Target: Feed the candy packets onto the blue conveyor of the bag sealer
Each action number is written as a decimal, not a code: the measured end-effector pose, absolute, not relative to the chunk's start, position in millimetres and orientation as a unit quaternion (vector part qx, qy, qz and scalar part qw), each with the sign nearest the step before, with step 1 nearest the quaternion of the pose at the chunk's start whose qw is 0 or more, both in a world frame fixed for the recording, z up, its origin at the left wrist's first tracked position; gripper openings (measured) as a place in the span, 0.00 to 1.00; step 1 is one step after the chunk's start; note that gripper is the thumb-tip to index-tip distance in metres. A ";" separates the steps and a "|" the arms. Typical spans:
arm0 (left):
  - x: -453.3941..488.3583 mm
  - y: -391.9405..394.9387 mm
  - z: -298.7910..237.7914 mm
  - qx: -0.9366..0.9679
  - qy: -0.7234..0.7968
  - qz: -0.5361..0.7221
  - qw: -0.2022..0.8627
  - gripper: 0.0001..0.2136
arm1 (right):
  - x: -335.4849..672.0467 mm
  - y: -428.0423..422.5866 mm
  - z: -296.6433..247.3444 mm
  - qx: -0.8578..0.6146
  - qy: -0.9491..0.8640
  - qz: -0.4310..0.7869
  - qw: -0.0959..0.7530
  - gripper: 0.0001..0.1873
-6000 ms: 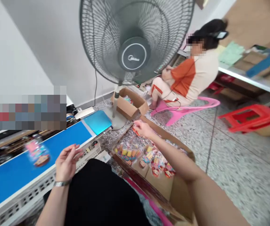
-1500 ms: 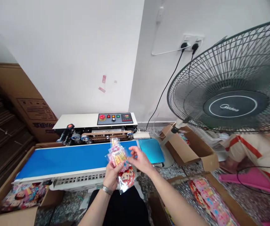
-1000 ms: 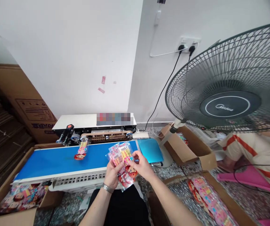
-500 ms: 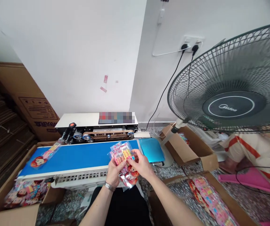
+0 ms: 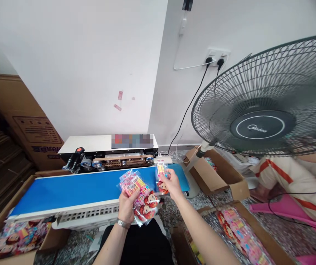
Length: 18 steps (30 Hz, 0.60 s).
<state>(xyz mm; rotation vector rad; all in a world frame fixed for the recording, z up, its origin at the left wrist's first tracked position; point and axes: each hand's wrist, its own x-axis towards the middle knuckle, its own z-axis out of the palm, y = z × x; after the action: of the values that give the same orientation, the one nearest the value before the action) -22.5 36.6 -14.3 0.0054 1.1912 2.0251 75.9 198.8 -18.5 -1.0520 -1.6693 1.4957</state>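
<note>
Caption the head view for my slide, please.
Left hand holds several packets, right hand one packet, at a blue conveyor belt.

One head-worn view, forward and down, close above both hands (image 5: 127, 209).

I make out clear, glossy plastic film on the packets (image 5: 142, 200), catching white glints, and a smooth, matt blue conveyor belt (image 5: 83, 187). The wristband (image 5: 123, 223) looks like polished metal to me, the near-left carton (image 5: 22, 258) dull brown cardboard, the floor (image 5: 77, 239) speckled stone.
</note>
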 end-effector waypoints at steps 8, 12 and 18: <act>-23.4 37.3 -18.4 0.009 0.461 0.795 0.393 0.20 | 38.4 235.7 -22.8 -0.497 -0.744 0.391 0.214 0.17; -23.2 37.8 -16.6 0.020 0.455 0.798 0.396 0.21 | 35.5 213.9 -7.5 -0.414 -0.791 0.385 0.233 0.22; -22.6 38.7 -13.5 0.047 0.442 0.800 0.402 0.22 | 64.8 168.7 2.0 -0.213 -0.822 0.507 0.148 0.14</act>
<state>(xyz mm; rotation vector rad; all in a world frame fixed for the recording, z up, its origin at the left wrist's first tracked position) -22.6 38.7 -13.5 0.1179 1.1178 2.0233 64.8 168.7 2.0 -0.6116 -2.3637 1.4582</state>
